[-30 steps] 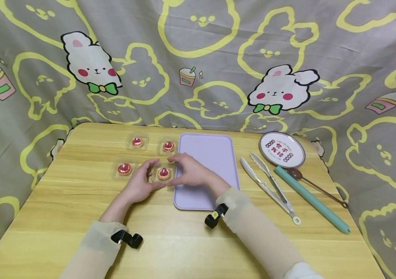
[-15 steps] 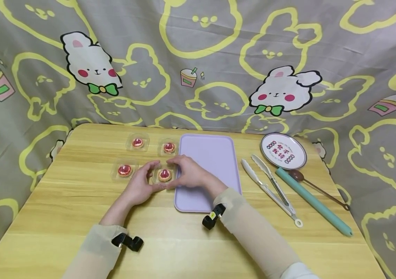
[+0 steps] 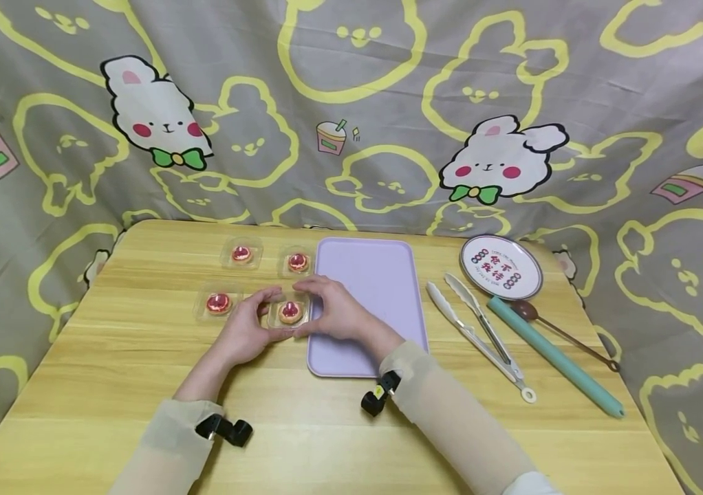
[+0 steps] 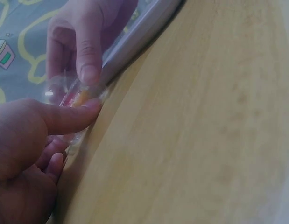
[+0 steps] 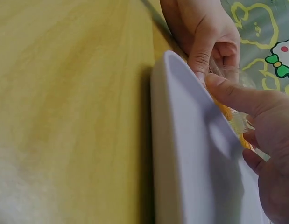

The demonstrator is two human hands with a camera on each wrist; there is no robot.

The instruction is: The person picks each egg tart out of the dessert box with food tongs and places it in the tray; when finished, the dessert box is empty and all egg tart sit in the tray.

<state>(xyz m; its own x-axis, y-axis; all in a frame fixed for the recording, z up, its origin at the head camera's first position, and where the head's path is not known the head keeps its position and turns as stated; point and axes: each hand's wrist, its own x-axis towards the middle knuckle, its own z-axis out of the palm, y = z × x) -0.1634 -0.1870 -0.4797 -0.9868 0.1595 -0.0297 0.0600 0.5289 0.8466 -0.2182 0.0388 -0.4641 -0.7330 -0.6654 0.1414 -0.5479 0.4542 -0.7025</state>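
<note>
Both hands hold one clear plastic box with a small red-topped tart inside, at the left edge of a lilac tray. My left hand grips its left side, thumb along the near edge. From the right, my right hand grips it while reaching over the tray. In the left wrist view both thumbs lie at the near side of the box. The right wrist view has the tray rim between the camera and part of the box.
Three similar boxed tarts stand nearby: back left, behind the held box, and left. To the right lie metal tongs, a teal rod, a brown long-handled spoon and a printed plate. A patterned curtain hangs behind.
</note>
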